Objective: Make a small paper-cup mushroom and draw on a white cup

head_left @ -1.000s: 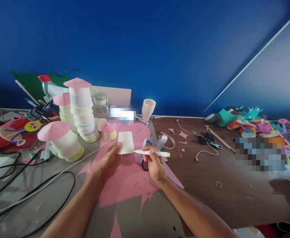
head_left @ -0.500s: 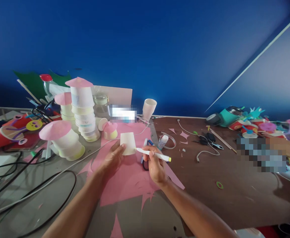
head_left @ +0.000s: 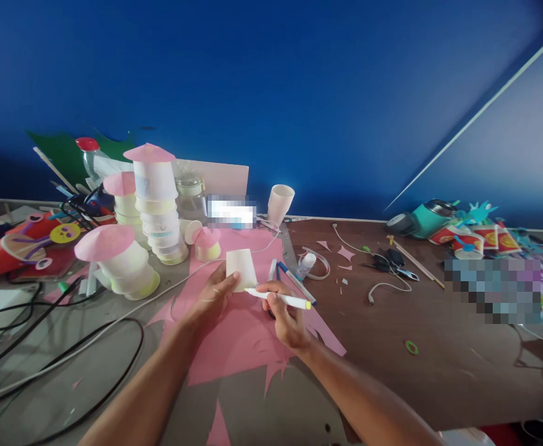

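Observation:
Between thumb and fingers, my left hand (head_left: 219, 288) grips a white paper cup (head_left: 240, 269), its wide rim toward me. My right hand (head_left: 284, 313) is closed around a white marker pen (head_left: 292, 301) with a yellow end. The pen's tip touches or nearly touches the lower edge of the cup. Both hands are above a pink sheet of paper (head_left: 225, 353) with cut edges. Beside my right hand lie other markers (head_left: 299, 284), partly covered by it. A small cup with a pink paper top (head_left: 207, 245) stands just behind my left hand.
At left stand stacked white cups with pink cone tops (head_left: 156, 210) and a shorter tilted stack (head_left: 122, 266). Cables (head_left: 113, 359) loop across the left side. A glue bottle (head_left: 305, 265), paper scraps (head_left: 345, 253) and a teal tumbler (head_left: 431, 218) sit to the right.
My right hand has moved the marker slightly left and down, from the cup's side to its lower edge. The other person's arm at far right has gone from view.

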Demonstrator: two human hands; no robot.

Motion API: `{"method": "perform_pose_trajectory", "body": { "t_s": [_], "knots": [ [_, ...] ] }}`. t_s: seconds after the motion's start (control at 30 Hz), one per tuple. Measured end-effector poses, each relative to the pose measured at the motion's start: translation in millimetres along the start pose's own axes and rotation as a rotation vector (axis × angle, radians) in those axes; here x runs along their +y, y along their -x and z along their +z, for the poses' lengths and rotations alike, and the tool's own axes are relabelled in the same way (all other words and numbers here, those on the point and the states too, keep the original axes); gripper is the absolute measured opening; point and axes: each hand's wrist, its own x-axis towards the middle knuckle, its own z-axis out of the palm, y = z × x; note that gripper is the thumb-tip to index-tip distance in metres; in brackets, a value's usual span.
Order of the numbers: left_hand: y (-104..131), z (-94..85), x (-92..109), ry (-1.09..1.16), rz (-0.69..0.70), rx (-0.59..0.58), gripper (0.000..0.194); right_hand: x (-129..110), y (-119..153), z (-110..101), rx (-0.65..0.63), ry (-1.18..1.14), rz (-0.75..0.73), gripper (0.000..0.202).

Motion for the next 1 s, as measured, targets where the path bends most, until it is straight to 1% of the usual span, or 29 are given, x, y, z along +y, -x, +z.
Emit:
{"method": "perform_pose_trajectory", "body": {
  "t_s": [0.07, 0.23, 0.3, 0.43, 0.57, 0.73, 0.8, 0.87, 1.0],
  "knots": [
    [-0.2, 1.3, 1.3, 0.007, -0.008, 0.007, 0.039, -0.6, -1.9, 0.7, 0.025, 0.014, 0.028, 0.044],
    [-2.3, 3.7, 1.4, 0.046, 0.018, 0.020, 0.043, 1.4, -7.4, 0.6, 0.212, 0.002, 0.018, 0.047],
    [-3.2, 2.7, -0.2, 0.053, 0.026, 0.026, 0.044, 2.8, -7.8, 0.2, 0.242, -0.028, 0.018, 0.046],
    [-3.4, 1.4, -1.6, 0.055, 0.025, 0.016, 0.041, 2.2, -5.9, -0.2, 0.209, -0.015, -0.008, 0.044],
    [-1.9, 3.5, 1.5, 0.045, 0.017, -0.004, 0.042, -1.7, -3.8, -1.2, 0.172, 0.019, -0.048, 0.045],
    [-0.5, 4.1, 3.9, 0.029, -0.004, -0.011, 0.040, -1.6, -0.3, -1.7, 0.058, 0.020, -0.020, 0.045],
    [-0.6, 3.5, 3.5, 0.027, -0.009, -0.006, 0.039, -0.1, -0.3, -1.3, 0.030, 0.028, -0.022, 0.043],
    [-1.0, 3.2, 2.7, 0.028, 0.001, 0.000, 0.039, 1.2, -1.9, -0.9, 0.053, 0.043, -0.019, 0.043],
    [-1.8, 3.6, 1.7, 0.027, 0.022, 0.017, 0.040, 2.2, -7.0, -0.8, 0.195, 0.036, 0.005, 0.044]
  ]
}}
